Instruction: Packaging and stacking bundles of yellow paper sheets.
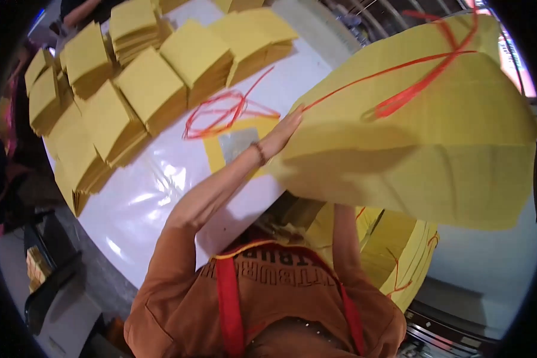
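A large bundle of yellow paper point(364, 173), tied with red plastic string point(409, 98), is held up at the right, tilted above the table edge. My left hand point(282, 136) grips its left edge, close to where the string runs over it. The right forearm point(345, 232) reaches up beneath the bundle, which covers the right hand and its fingers. Beside my left hand, a loose tangle of red string point(230, 116) lies on the white table point(155, 203). Under my left forearm is a flat yellow-edged sheet with a grey middle point(235, 142).
Several stacks of folded yellow paper point(152, 86) line the far and left parts of the table. More string-tied yellow bundles point(394, 253) stand below the held one, by my right arm. Another person's arm point(80, 12) shows at the far left. A metal rack point(382, 18) stands behind.
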Action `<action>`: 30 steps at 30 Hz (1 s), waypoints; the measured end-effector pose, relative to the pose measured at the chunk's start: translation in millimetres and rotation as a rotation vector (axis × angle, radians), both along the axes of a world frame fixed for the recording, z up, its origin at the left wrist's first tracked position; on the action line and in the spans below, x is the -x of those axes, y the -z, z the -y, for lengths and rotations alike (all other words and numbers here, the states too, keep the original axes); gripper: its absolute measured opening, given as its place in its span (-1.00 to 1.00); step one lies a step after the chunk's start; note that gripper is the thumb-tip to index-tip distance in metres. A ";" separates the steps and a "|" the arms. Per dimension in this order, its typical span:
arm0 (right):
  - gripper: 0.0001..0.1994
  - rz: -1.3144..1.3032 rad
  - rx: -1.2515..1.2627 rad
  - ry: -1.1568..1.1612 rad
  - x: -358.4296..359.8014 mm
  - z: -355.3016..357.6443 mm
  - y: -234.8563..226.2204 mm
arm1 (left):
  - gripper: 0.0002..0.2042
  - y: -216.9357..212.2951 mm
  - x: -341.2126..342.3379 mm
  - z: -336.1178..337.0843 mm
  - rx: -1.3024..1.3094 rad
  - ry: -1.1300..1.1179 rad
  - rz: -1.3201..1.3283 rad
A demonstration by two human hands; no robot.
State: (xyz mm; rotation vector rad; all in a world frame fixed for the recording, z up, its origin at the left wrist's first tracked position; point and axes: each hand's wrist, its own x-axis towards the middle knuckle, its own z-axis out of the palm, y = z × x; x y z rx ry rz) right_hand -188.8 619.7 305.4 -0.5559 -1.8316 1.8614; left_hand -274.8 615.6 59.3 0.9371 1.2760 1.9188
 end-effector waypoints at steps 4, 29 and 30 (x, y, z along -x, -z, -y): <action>-0.41 0.090 0.049 -0.015 24.1 11.3 11.7 | -0.36 17.5 19.9 -23.6 -0.005 0.104 0.217; -0.40 -0.337 -0.342 0.162 40.8 -23.9 23.0 | -0.41 0.9 28.9 37.7 0.172 0.091 0.116; -0.40 -0.373 -0.362 0.156 25.8 -33.4 14.2 | -0.42 9.0 30.9 39.8 0.199 0.052 0.027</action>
